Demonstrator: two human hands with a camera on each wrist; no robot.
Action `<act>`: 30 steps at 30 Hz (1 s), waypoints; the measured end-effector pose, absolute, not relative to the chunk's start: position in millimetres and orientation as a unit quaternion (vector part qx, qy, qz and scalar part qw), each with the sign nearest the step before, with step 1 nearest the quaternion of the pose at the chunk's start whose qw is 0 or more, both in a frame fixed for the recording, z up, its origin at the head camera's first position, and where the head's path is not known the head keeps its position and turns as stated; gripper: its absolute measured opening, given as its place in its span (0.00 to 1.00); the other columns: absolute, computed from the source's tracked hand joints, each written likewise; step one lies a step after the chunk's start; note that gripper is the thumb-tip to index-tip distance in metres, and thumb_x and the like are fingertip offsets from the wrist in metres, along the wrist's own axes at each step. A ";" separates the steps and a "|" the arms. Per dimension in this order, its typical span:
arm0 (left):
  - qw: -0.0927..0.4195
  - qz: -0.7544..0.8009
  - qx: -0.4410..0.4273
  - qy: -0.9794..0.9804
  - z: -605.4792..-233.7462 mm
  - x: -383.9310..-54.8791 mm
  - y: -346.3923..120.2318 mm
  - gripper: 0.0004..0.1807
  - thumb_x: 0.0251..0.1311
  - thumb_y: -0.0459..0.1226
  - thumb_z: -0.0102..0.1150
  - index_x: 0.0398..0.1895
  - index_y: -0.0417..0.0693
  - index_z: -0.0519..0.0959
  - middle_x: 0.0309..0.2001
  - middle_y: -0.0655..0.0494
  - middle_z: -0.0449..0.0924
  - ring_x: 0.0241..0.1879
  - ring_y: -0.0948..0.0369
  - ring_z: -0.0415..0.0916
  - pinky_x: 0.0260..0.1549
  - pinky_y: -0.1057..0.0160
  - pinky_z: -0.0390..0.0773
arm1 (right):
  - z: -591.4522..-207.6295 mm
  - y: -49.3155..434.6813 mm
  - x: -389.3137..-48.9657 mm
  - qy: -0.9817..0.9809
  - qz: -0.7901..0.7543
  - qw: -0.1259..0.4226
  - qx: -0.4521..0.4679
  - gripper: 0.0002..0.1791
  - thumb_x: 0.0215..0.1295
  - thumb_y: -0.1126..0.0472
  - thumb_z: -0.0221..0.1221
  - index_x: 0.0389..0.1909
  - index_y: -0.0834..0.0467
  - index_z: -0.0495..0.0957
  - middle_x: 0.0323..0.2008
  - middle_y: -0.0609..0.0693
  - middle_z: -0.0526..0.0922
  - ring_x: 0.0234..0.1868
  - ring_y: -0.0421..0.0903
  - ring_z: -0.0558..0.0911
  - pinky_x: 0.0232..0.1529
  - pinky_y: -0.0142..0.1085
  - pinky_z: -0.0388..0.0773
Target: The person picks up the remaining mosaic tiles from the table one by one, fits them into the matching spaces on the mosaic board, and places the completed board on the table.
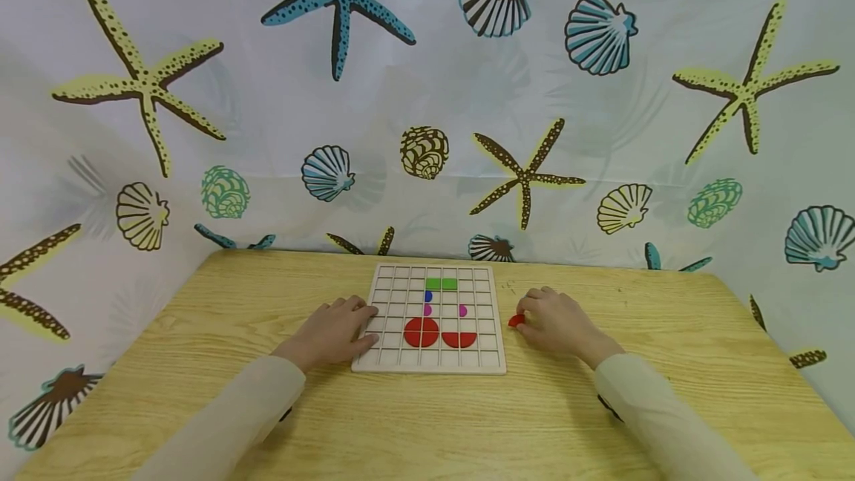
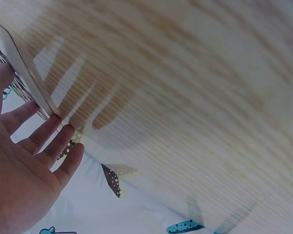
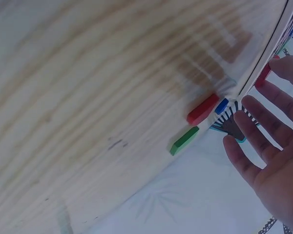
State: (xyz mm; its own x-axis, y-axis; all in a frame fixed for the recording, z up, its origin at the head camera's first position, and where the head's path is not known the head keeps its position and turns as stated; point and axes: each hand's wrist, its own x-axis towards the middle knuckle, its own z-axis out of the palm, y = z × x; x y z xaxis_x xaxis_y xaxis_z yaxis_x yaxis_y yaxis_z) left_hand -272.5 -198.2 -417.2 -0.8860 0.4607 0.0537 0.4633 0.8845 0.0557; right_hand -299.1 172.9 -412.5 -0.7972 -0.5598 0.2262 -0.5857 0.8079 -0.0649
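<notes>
A white grid board (image 1: pixel 395 370) lies on the table, carrying flat coloured pieces. Two green squares (image 1: pixel 441 284) sit near its top, above a small blue half-circle (image 1: pixel 428 296) and two magenta half-circles. Lower down are a red circle (image 1: pixel 421 332) and a red half-circle (image 1: pixel 459 339). My left hand (image 1: pixel 336 330) rests at the board's left edge, its relaxed fingers (image 2: pixel 48 127) touching the rim. Just right of the board, my right hand (image 1: pixel 556 320) pinches a red quarter-circle piece (image 1: pixel 516 321) between thumb and index finger; the other fingers are loosely extended.
In the right wrist view, a red piece (image 3: pixel 203 109), a blue piece (image 3: pixel 221 106) and a green piece (image 3: pixel 184 140) lie on the table near my right hand; that hand hides them in the head view. A patterned curtain (image 1: pixel 401 95) hangs behind the wooden table (image 1: pixel 414 429).
</notes>
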 end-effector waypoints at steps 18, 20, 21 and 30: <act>0.019 -0.033 -0.238 -0.970 -418.5 -274.2 -198.4 0.28 0.61 0.51 0.51 0.60 0.46 0.70 0.55 0.46 0.70 0.53 0.47 0.69 0.49 0.42 0.68 | -405.9 130.3 -301.6 -0.941 0.061 0.073 0.323 0.11 0.57 0.51 0.61 0.37 0.53 0.80 0.41 0.48 0.79 0.45 0.50 0.76 0.45 0.45 0.75; 0.019 -0.035 -0.238 -0.971 -418.5 -274.1 -198.5 0.28 0.61 0.51 0.51 0.60 0.46 0.70 0.55 0.46 0.70 0.53 0.47 0.69 0.49 0.42 0.68 | -405.1 124.7 -301.5 -0.940 0.060 0.070 0.327 0.11 0.57 0.52 0.61 0.37 0.54 0.80 0.41 0.48 0.79 0.46 0.50 0.76 0.46 0.45 0.75; 0.018 -0.035 -0.237 -0.971 -418.6 -274.1 -198.6 0.27 0.61 0.51 0.51 0.60 0.46 0.70 0.55 0.46 0.70 0.53 0.47 0.69 0.49 0.42 0.68 | -404.6 122.0 -301.3 -0.939 0.060 0.071 0.331 0.11 0.56 0.52 0.61 0.36 0.54 0.80 0.40 0.48 0.79 0.45 0.49 0.76 0.46 0.44 0.75; 0.006 -0.039 -0.230 -0.972 -418.4 -273.4 -197.6 0.28 0.62 0.51 0.50 0.60 0.46 0.69 0.56 0.46 0.69 0.55 0.46 0.68 0.51 0.41 0.66 | -404.6 102.2 -300.3 -0.926 0.056 0.074 0.367 0.12 0.58 0.52 0.60 0.39 0.55 0.79 0.39 0.48 0.79 0.40 0.46 0.75 0.43 0.45 0.75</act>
State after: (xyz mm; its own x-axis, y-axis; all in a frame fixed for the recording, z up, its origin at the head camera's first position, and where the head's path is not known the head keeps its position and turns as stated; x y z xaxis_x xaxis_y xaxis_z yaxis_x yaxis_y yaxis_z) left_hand -273.4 -197.6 -418.4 -0.8939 0.4472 0.0303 0.4481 0.8910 0.0726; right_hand -300.3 102.2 -404.6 -0.7202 -0.6706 0.1777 -0.6871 0.7249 -0.0490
